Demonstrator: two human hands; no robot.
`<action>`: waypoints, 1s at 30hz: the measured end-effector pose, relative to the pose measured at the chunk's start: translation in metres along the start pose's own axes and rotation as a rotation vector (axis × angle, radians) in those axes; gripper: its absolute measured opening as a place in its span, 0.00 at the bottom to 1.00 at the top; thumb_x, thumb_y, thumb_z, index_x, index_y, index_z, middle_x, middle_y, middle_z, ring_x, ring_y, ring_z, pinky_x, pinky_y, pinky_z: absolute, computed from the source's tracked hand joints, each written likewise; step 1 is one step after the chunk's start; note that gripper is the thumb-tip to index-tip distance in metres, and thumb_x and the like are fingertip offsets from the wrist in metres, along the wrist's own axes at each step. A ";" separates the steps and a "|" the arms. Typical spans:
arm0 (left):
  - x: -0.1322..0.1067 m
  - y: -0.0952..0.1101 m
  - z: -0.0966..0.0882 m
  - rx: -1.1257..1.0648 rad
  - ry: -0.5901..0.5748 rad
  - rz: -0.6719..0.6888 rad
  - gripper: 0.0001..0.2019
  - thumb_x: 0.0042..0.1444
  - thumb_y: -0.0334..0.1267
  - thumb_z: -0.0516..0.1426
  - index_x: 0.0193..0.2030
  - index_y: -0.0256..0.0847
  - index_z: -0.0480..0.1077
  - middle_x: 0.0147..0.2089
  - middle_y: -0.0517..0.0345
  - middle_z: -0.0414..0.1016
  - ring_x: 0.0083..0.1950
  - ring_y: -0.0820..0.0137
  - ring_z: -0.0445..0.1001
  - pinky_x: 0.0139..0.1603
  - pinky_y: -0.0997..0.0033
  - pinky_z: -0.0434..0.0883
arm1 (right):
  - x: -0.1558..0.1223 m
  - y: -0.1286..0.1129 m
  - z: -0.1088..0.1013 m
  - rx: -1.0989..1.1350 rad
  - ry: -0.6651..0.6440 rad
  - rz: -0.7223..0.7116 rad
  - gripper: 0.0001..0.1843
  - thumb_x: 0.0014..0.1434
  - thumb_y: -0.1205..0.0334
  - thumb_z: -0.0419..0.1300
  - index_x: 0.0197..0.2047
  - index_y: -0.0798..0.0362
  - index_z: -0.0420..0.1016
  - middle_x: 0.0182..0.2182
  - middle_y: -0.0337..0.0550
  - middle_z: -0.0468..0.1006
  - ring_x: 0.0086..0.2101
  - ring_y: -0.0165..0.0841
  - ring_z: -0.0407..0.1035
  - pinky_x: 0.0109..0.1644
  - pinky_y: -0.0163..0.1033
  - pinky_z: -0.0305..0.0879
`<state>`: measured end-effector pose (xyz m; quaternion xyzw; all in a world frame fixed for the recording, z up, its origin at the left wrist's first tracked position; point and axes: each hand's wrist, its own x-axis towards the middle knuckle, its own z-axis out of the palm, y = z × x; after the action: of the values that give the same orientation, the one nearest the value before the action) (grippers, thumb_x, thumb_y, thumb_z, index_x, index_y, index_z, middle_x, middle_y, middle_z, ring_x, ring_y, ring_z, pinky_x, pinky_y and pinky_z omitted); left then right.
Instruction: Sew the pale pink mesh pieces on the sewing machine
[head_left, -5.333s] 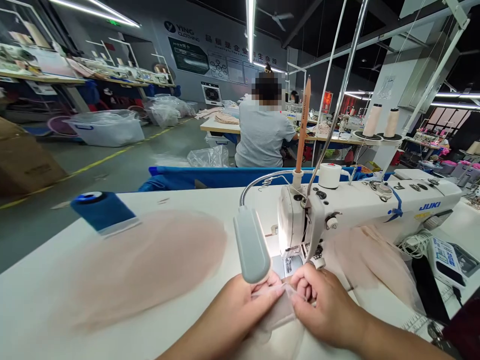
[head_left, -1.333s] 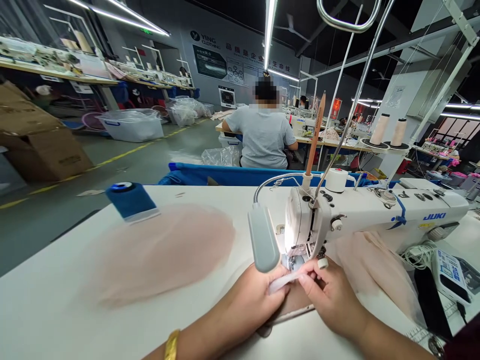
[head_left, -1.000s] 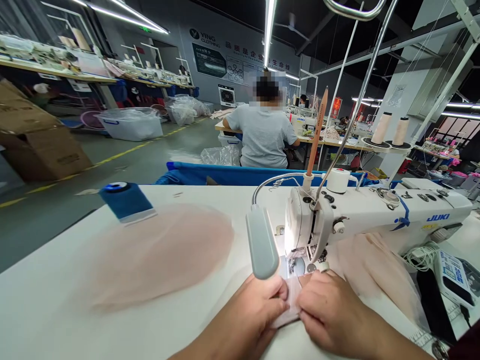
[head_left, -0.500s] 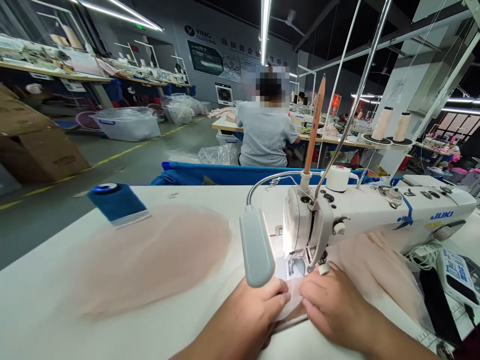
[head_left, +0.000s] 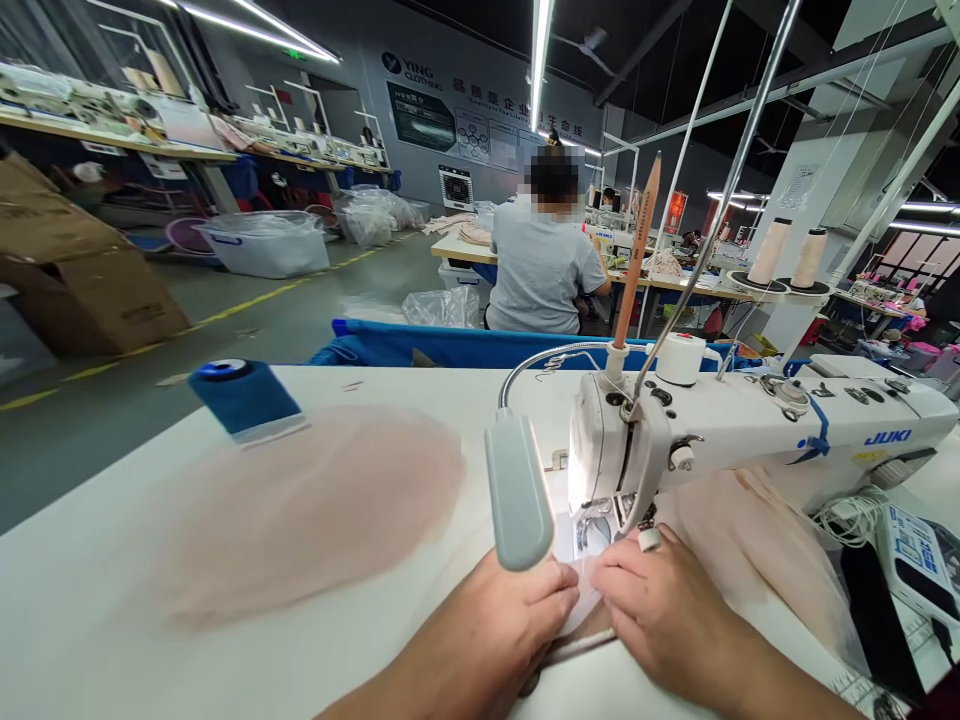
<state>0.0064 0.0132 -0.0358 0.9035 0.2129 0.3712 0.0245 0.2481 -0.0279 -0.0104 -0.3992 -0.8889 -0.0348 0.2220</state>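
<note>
A white sewing machine (head_left: pixel 720 430) stands over the table, its presser foot and needle area lit by a small grey lamp (head_left: pixel 519 495). Just in front of the foot, my left hand (head_left: pixel 517 605) pinches the left side of a sheer pale pink fabric (head_left: pixel 589 595). My right hand (head_left: pixel 660 600) has its fingers closed on the right side of that same fabric, close by the machine's head. Only a narrow strip of cloth shows between the hands; the fingertips are partly hidden. More pink fabric (head_left: pixel 757 560) lies under the machine arm.
On the left of the white table (head_left: pixel 90 610) lies a sheer pink fabric piece (head_left: pixel 322 520), beside a blue thread cone (head_left: pixel 244 400). A control box (head_left: pixel 919 560) and coiled cable sit at right. A co-worker (head_left: pixel 544 260) in grey sits beyond a blue cloth trough (head_left: pixel 465 345).
My right hand has shifted slightly left, bringing its fingers nearer my left hand. The whole view has moved a little. Both hands stay on the fabric before the presser foot.
</note>
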 end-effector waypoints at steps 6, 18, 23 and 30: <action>0.016 0.002 -0.021 0.089 -0.101 0.037 0.18 0.76 0.27 0.49 0.45 0.45 0.80 0.42 0.54 0.85 0.40 0.63 0.80 0.43 0.64 0.75 | 0.004 0.002 0.002 0.020 0.010 0.043 0.14 0.60 0.78 0.62 0.42 0.49 0.77 0.45 0.42 0.86 0.40 0.42 0.70 0.45 0.45 0.63; -0.002 -0.012 0.006 -0.060 -0.016 -0.208 0.20 0.79 0.44 0.47 0.47 0.49 0.82 0.47 0.53 0.86 0.47 0.57 0.80 0.49 0.60 0.79 | 0.011 0.003 0.001 -0.026 0.060 0.119 0.15 0.62 0.77 0.62 0.47 0.50 0.81 0.45 0.46 0.85 0.43 0.44 0.73 0.45 0.44 0.69; 0.009 -0.013 -0.017 0.019 -0.052 -0.210 0.17 0.77 0.50 0.52 0.51 0.48 0.81 0.47 0.52 0.85 0.48 0.54 0.79 0.50 0.56 0.77 | 0.012 0.012 0.002 -0.049 0.097 0.145 0.16 0.62 0.77 0.62 0.48 0.50 0.83 0.46 0.50 0.84 0.43 0.45 0.74 0.45 0.44 0.70; 0.012 -0.033 -0.015 0.083 -0.023 -0.263 0.19 0.78 0.40 0.47 0.42 0.46 0.78 0.41 0.54 0.80 0.41 0.60 0.74 0.47 0.60 0.73 | 0.009 -0.003 -0.003 0.102 0.030 -0.055 0.22 0.61 0.76 0.61 0.55 0.49 0.79 0.50 0.46 0.86 0.47 0.43 0.76 0.51 0.44 0.71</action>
<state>-0.0085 0.0468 -0.0234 0.8723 0.3442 0.3452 0.0382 0.2418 -0.0248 -0.0033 -0.3623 -0.8967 -0.0014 0.2542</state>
